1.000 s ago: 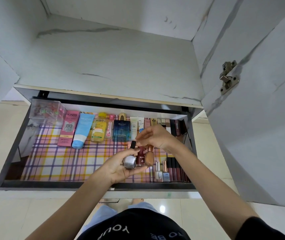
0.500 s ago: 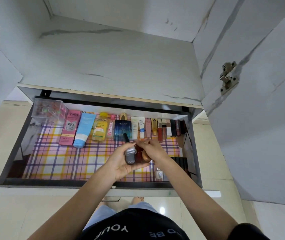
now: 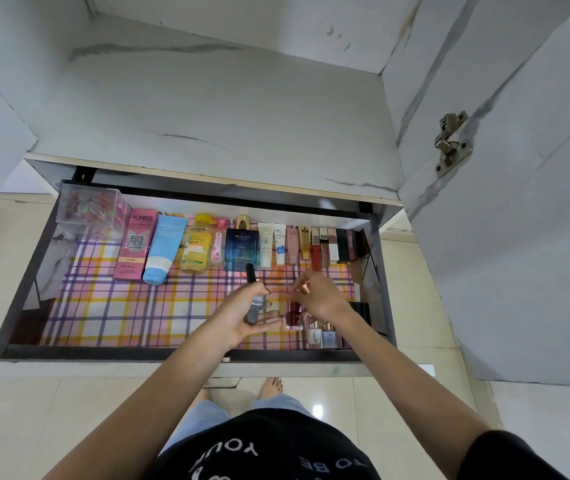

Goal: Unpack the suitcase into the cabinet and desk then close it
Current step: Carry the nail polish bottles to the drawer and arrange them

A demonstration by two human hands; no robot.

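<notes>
An open drawer (image 3: 186,353) lined with plaid paper holds a back row of cosmetics, among them a pink BB cream box (image 3: 136,245), a blue tube (image 3: 164,251) and a blue perfume box (image 3: 241,249). My left hand (image 3: 238,320) is palm up over the drawer's front right and holds a silver nail polish bottle (image 3: 255,306) with a black cap. My right hand (image 3: 323,299) is just to its right, fingers closed on a copper-capped bottle (image 3: 306,288) whose body is hidden. A dark red nail polish bottle (image 3: 293,318) stands on the liner between my hands.
Two pale nail polish bottles (image 3: 321,336) and dark lipsticks (image 3: 361,311) stand at the drawer's front right. A clear box (image 3: 91,209) sits at the back left. A white cabinet shelf (image 3: 207,116) lies above, with an open door and hinge (image 3: 450,143) to the right.
My hands have drawn apart. The dark red bottle left my left palm and now stands in the drawer. My right hand has taken the copper-capped bottle.
</notes>
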